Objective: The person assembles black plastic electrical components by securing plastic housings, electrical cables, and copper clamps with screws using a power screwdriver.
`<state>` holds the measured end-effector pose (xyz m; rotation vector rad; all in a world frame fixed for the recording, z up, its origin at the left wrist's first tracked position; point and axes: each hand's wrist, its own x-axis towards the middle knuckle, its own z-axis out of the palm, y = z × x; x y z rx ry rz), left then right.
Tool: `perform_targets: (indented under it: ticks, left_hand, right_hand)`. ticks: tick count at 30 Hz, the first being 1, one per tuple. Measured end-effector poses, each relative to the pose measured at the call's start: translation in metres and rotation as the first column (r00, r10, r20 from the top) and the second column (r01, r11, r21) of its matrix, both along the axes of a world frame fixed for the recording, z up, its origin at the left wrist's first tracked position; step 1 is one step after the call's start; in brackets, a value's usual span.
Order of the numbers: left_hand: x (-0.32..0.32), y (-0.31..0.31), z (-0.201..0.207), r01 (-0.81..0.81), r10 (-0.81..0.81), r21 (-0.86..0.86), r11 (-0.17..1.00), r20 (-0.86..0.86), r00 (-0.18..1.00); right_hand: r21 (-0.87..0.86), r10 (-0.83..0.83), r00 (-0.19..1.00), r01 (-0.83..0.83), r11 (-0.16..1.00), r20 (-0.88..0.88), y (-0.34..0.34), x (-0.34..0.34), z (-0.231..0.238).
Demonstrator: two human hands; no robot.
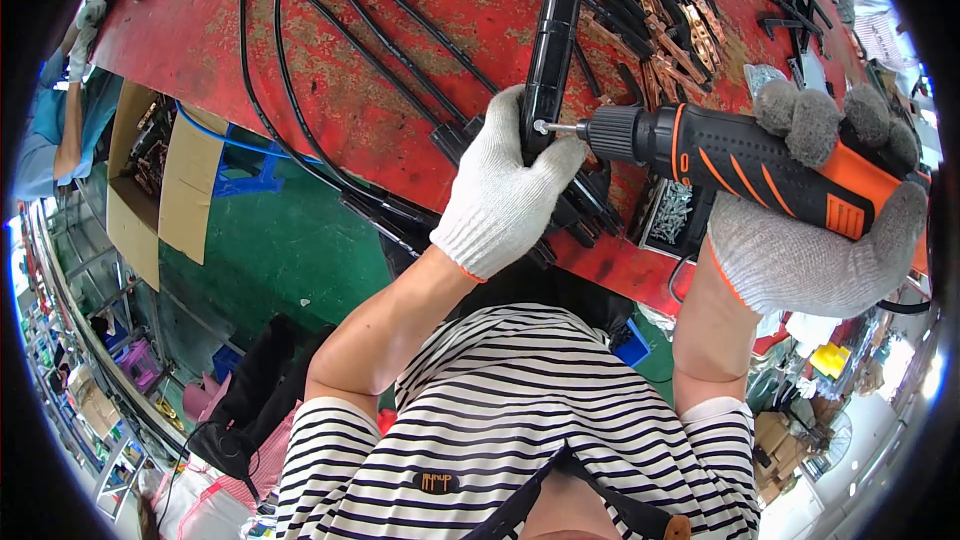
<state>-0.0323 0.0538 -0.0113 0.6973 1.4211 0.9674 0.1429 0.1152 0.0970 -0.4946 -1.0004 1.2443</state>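
Observation:
My gloved left hand [505, 185] is closed around the lower end of a black tubular handle [553, 50], which has a cable running from its top. My right hand [825, 230], in a grey-palmed glove, grips a black and orange electric screwdriver [740, 150]. Its bit points left and meets a small silver screw [541, 127] at the handle's side, between my left thumb and fingers. Beneath the screwdriver, a black box of loose screws [670, 212] sits at the table's near edge. Several more black handles [590, 205] with cables lie beside my left hand.
Black cables stretch over the worn red table [190, 30]. Copper-coloured clamp parts [690, 35] are heaped at the far right. An open cardboard box [180, 190] of parts stands left of the table, near a co-worker's arm [68, 130]. Dark clothing [270, 380] hangs at the lower left.

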Motion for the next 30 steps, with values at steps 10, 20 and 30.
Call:
perform_targets:
  ticks: [10,20,30]
  left_hand:
    - [-0.004,0.000,0.000,0.013,-0.012,0.028,1.000,-0.051,0.999]
    - [0.000,0.001,0.003,0.002,0.022,0.119,0.993,-0.199,0.980]
    - [0.003,0.002,0.005,0.069,-0.009,0.147,0.987,-0.373,0.928]
  right_hand:
    - [0.051,0.122,0.992,-0.121,0.991,-0.023,0.007,0.005,-0.012]
    - [0.102,0.154,0.986,-0.159,0.982,0.062,0.010,0.008,-0.009]
    - [-0.049,-0.111,0.980,0.120,0.992,0.164,-0.002,-0.023,0.007]
